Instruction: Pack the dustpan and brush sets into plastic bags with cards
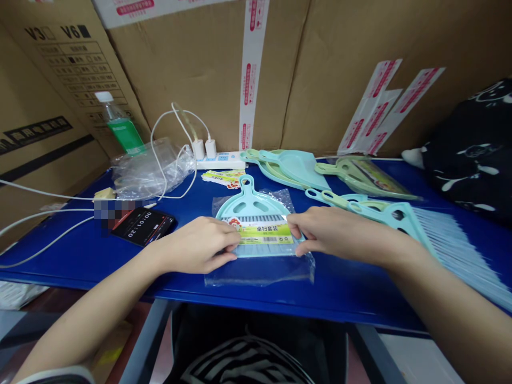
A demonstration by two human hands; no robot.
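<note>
A light-blue dustpan and brush set (248, 202) lies flat on the blue table, its handle with the hanging hole pointing away from me. Across its brush bristles sits a yellow-green label card (266, 233). Clear plastic bag film (260, 274) shows around the set; whether the set is fully inside it I cannot tell. My left hand (202, 245) is closed at the set's left edge, fingers curled by the card. At the right edge, my right hand (320, 232) pinches the side with thumb and fingers. Both hands rest low, near the tabletop.
Loose dustpans (294, 165) lie at the back, near a bagged green set (364, 176). Several brushes (392, 218) are piled on the right. Spare label cards (224, 177), a power strip (222, 160), crumpled plastic bags (150, 170), a phone (144, 225) and a bottle (122, 128) stand leftward.
</note>
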